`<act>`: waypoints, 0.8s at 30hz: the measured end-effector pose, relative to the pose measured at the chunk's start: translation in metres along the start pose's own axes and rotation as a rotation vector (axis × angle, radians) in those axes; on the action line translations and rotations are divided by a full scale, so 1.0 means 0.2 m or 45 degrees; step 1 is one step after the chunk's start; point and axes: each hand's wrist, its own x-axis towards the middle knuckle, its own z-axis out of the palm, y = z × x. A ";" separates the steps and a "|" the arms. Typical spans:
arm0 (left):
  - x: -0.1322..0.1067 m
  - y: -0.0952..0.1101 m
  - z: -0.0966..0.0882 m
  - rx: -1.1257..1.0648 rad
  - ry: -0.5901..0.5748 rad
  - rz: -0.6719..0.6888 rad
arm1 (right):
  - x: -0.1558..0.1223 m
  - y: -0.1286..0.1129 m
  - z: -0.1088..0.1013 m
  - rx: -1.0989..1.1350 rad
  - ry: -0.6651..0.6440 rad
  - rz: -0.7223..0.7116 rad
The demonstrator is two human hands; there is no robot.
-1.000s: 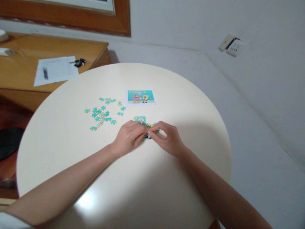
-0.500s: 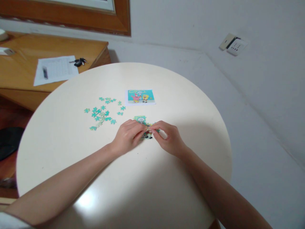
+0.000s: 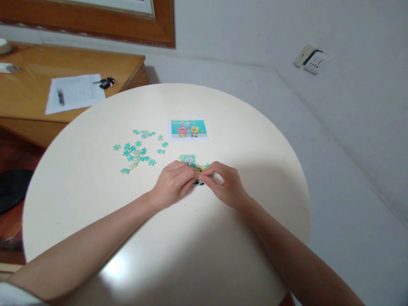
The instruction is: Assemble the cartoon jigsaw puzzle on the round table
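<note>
A partly joined jigsaw puzzle (image 3: 188, 159) lies on the round white table in front of me, showing cartoon figures on teal. My left hand (image 3: 174, 182) covers its left and lower part, thumb and fingers pressed together. From the other side my right hand (image 3: 227, 182) pinches with thumb and forefinger. The fingertips of both hands meet over the yellow figure at a small jigsaw piece, which is mostly hidden by them. Farther back lies a reference picture (image 3: 189, 129) with a pink, a pale and a yellow character.
Several loose teal and green jigsaw pieces (image 3: 131, 149) are scattered left of the hands on the white table (image 3: 95, 204). Beyond it, a wooden desk (image 3: 92, 59) bears a sheet of paper (image 3: 78, 91) and keys (image 3: 106, 83). Wall sockets (image 3: 315, 62) are at the right.
Both hands shift very slightly at the puzzle. The left fingers now reach a little farther right, and less of the small piece shows between the fingertips. Loose pieces stay put.
</note>
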 end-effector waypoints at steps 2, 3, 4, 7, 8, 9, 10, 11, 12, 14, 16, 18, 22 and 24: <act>0.00 0.00 0.00 0.001 -0.009 -0.004 | 0.00 0.00 0.00 0.006 0.005 -0.008; 0.00 0.00 0.00 0.002 -0.013 -0.006 | 0.00 0.00 0.00 0.005 0.001 -0.011; 0.00 0.00 0.00 0.003 -0.014 -0.008 | 0.00 0.00 0.00 0.003 -0.004 -0.013; 0.00 0.00 0.00 0.006 -0.005 -0.007 | 0.00 0.00 0.00 -0.005 -0.020 -0.006; 0.00 0.00 0.00 0.007 0.001 -0.007 | 0.00 -0.01 -0.01 -0.007 -0.023 -0.002; 0.00 0.00 0.00 0.009 0.006 -0.005 | 0.00 -0.01 -0.01 -0.006 -0.024 -0.001; 0.00 0.00 -0.01 0.010 0.009 -0.003 | 0.00 -0.01 -0.01 -0.005 -0.027 -0.003; 0.00 0.00 -0.01 0.011 0.011 -0.001 | 0.00 -0.01 -0.01 -0.003 -0.031 -0.006; 0.00 -0.01 -0.01 0.010 0.013 -0.001 | 0.00 -0.02 -0.01 -0.001 -0.036 -0.010; 0.00 -0.01 -0.01 0.003 0.017 -0.004 | 0.00 -0.02 -0.01 0.001 -0.045 -0.020; 0.01 -0.01 -0.01 -0.005 0.025 -0.010 | 0.00 -0.02 -0.02 0.004 -0.052 -0.033; 0.01 0.00 -0.02 -0.004 0.034 -0.013 | 0.00 -0.01 -0.02 0.013 -0.055 -0.049; 0.01 0.00 -0.01 -0.004 0.032 0.005 | 0.00 0.00 -0.02 0.040 -0.040 -0.026; 0.01 0.00 -0.01 -0.015 0.032 0.022 | 0.00 0.00 -0.02 0.048 -0.034 0.021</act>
